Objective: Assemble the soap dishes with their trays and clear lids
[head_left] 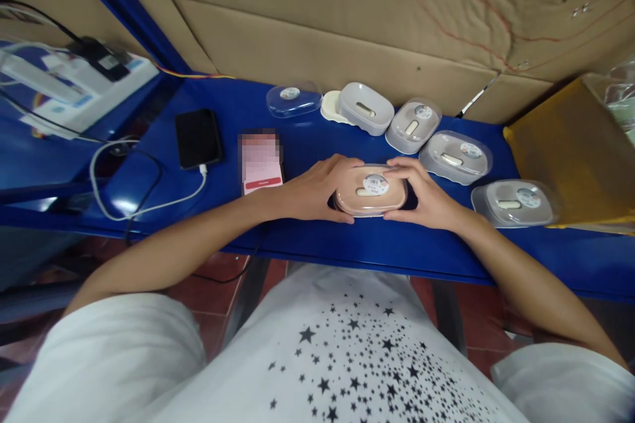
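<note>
Between my two hands is a pinkish oval box point(347, 193) with a clear lid and a round white label. My left hand point(317, 188) grips its left end, fingers over the top edge and thumb at the near side. Around the right end curls my right hand point(429, 195), its fingertips on the lid's far edge and its thumb at the near side. Behind them stand a grey oval box without a clear lid point(366, 96) and a grey lidded box point(409, 139). Farther right are two more grey lidded boxes point(454, 175) point(496, 192).
A loose clear lid point(292, 106) and a cream oval piece point(331, 108) lie at the back of the blue table point(307, 238). To the left are a lit phone point(262, 158), a black device point(197, 139) on a white cable, and a power strip point(106, 96). A cardboard box point(560, 145) stands right.
</note>
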Demonstrator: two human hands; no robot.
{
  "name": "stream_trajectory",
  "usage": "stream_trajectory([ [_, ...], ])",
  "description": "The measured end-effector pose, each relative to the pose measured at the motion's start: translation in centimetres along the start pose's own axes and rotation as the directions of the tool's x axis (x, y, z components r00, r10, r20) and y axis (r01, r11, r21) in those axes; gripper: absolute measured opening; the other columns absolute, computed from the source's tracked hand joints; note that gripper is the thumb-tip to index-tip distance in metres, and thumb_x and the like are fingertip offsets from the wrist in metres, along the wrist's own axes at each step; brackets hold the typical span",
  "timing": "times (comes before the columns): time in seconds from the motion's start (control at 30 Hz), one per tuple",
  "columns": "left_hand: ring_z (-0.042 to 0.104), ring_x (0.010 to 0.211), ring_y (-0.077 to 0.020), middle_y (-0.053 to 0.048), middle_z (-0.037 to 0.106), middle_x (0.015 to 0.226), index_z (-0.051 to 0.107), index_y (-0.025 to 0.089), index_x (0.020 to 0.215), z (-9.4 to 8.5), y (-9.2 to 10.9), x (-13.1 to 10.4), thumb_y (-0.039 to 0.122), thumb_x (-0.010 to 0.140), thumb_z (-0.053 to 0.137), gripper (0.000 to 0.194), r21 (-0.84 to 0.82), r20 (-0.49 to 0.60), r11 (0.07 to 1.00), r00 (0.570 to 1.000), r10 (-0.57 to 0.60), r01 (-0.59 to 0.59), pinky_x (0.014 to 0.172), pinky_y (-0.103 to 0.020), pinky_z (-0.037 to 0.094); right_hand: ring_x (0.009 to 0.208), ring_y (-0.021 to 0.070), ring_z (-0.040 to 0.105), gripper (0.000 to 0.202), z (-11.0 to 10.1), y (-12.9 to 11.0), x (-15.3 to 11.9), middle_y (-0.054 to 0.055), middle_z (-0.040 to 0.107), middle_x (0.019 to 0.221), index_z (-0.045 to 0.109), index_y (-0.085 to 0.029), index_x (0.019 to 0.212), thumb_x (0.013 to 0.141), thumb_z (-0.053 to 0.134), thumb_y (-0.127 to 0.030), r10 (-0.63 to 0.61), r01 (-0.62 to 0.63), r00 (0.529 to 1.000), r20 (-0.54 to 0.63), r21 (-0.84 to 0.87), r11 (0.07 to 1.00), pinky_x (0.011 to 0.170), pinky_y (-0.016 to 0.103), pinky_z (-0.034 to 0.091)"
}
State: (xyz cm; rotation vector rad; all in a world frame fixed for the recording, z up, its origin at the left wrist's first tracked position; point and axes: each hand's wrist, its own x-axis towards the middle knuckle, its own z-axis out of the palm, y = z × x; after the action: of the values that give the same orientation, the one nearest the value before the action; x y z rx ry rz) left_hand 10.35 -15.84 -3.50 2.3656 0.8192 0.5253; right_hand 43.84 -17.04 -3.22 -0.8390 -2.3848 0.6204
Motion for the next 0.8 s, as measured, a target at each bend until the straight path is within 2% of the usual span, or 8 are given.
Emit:
stream_trajectory([
  [0.1, 0.05, 0.155, -0.0454, -0.022, 0.049, 0.169, 0.032, 0.028, 0.176, -0.1, 0.1, 0.1, 0.084, 0.09, 0.08, 0.113, 0.007, 0.0, 0.997, 0.997, 0.083, -0.083, 0.127, -0.066, 0.043, 0.161, 0.0407, 0.05, 0.083, 0.4, 0.1, 0.1, 0.014, 0.05, 0.171, 0.05, -0.037, 0.161, 0.092, 0.088, -0.063, 0.02, -0.02, 1.0, -0.001, 0.041, 0.999, 0.13, 0.069, 0.046],
  [0.23, 0.055, 0.15, -0.0424, -0.016, 0.058, 0.164, 0.039, 0.033, 0.174, -0.7, 1.0, 0.4, 0.068, 0.096, 0.081, 0.095, 0.009, 0.021, 0.997, 0.997, 0.08, -0.081, 0.125, -0.062, 0.044, 0.156, 0.0383, 0.056, 0.089, 0.5, 0.4, 0.5, 0.013, 0.059, 0.165, 0.05, -0.037, 0.162, 0.088, 0.092, -0.062, -0.005, 0.004, 1.0, 0.009, 0.093, 0.996, 0.128, 0.065, 0.049],
  [0.37, 0.055, 0.15, -0.0418, -0.016, 0.059, 0.163, 0.042, 0.032, 0.172, -0.9, 1.5, 0.6, 0.059, 0.092, 0.084, 0.094, 0.001, 0.027, 0.998, 0.998, 0.058, -0.058, 0.125, -0.064, 0.043, 0.151, 0.0378, 0.061, 0.097, 0.3, 0.8, 0.7, 0.014, 0.062, 0.162, 0.053, -0.034, 0.163, 0.082, 0.096, -0.066, 0.015, -0.016, 1.0, 0.003, 0.117, 0.993, 0.127, 0.063, 0.05],
  [0.57, 0.056, 0.15, -0.0421, -0.016, 0.058, 0.164, 0.045, 0.034, 0.171, -0.9, 1.4, 0.5, 0.061, 0.09, 0.084, 0.094, -0.008, 0.026, 0.999, 0.998, 0.052, -0.052, 0.124, -0.065, 0.044, 0.155, 0.0411, 0.058, 0.112, 0.0, 0.9, 0.8, 0.016, 0.058, 0.17, 0.046, -0.033, 0.172, 0.078, 0.096, -0.07, 0.057, -0.061, 0.997, 0.044, 0.098, 0.993, 0.128, 0.065, 0.048],
  [0.8, 0.054, 0.154, -0.0442, -0.016, 0.057, 0.166, 0.046, 0.032, 0.169, -0.9, 1.6, 0.3, 0.059, 0.087, 0.085, 0.095, -0.035, 0.051, 0.997, 0.997, 0.064, -0.062, 0.129, -0.068, 0.04, 0.149, 0.0411, 0.062, 0.115, 0.1, 0.2, 0.4, 0.018, 0.06, 0.165, 0.046, -0.031, 0.171, 0.076, 0.098, -0.069, 0.033, -0.034, 0.999, 0.037, 0.042, 0.999, 0.123, 0.066, 0.053],
])
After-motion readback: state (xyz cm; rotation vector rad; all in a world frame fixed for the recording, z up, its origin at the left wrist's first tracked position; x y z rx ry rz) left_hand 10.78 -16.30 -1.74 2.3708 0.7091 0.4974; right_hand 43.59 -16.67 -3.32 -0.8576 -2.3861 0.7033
